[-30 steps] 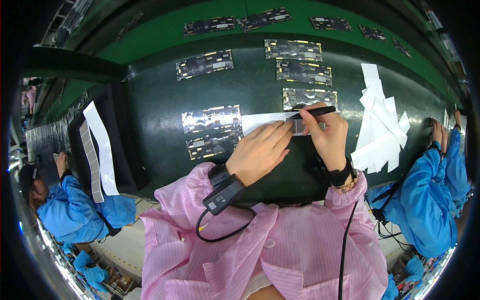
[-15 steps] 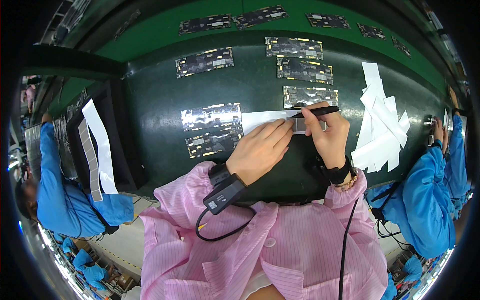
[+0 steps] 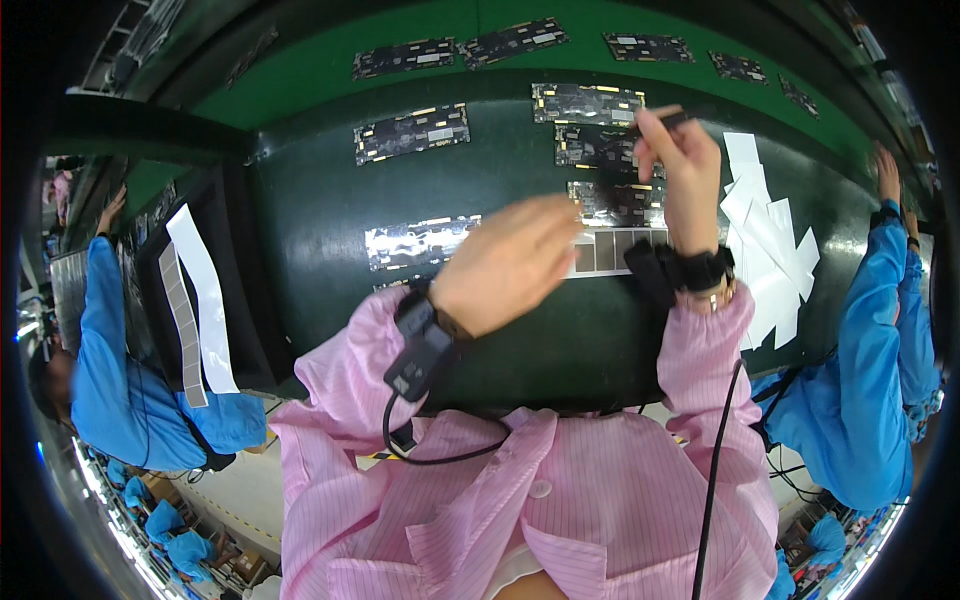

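Note:
My left hand point(image 3: 508, 262) hovers over the table, its fingers stretched to the right and blurred; nothing shows in it. Beyond its fingertips lies a white strip point(image 3: 609, 276) with grey squares, partly covered by both hands. My right hand point(image 3: 684, 165) is raised farther away, closed on a dark pen-shaped tool point(image 3: 672, 121), smeared by motion. Just left of that hand are a circuit board point(image 3: 588, 148) in the stack's middle and the far board point(image 3: 580, 102). A nearer board point(image 3: 610, 204) touches or nearly touches the strip's far edge. Another shiny board point(image 3: 410, 243) is partly under my left forearm's side.
White paper strips point(image 3: 768, 250) lie heaped on the right. At left, a white strip point(image 3: 203, 300) and a grey-squared strip point(image 3: 178, 310) rest on a black frame point(image 3: 262, 300). More boards point(image 3: 405, 58) line the green surface beyond. Blue-sleeved people point(image 3: 845, 400) sit on both sides.
My right hand has lifted off the strip and moved away from me with the tool. My left hand has risen off the strip and shifted slightly left; more grey squares show.

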Tool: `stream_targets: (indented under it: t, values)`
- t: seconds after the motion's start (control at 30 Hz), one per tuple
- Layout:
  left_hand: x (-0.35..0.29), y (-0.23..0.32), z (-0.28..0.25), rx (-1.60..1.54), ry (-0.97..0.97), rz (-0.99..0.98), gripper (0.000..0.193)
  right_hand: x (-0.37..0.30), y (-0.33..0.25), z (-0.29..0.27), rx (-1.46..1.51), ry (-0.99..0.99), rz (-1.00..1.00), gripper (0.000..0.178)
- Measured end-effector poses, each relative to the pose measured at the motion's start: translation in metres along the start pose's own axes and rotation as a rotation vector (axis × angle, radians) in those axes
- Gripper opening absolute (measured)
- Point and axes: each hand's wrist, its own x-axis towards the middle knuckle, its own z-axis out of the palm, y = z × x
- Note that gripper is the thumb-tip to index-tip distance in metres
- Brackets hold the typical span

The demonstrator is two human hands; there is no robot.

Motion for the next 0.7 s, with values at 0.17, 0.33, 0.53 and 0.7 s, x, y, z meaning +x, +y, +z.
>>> stream_targets:
  t: [0.17, 0.33, 0.53, 0.7]
  values:
    - [0.043, -0.052, 0.000, 0.207, 0.079, -0.013, 0.031, 0.061, 0.010, 0.017, 0.025, -0.008, 0.008, 0.021]
    - [0.048, -0.062, 0.004, 0.221, 0.043, -0.072, 0.034, 0.083, 0.021, 0.030, -0.161, -0.090, 0.033, 0.025]
    - [0.051, -0.068, 0.008, 0.222, 0.053, -0.045, 0.033, 0.086, 0.021, 0.027, -0.165, -0.134, 0.085, 0.026]
    - [0.056, -0.066, 0.006, 0.195, 0.026, -0.066, 0.033, 0.095, 0.019, 0.027, -0.161, -0.200, 0.096, 0.029]
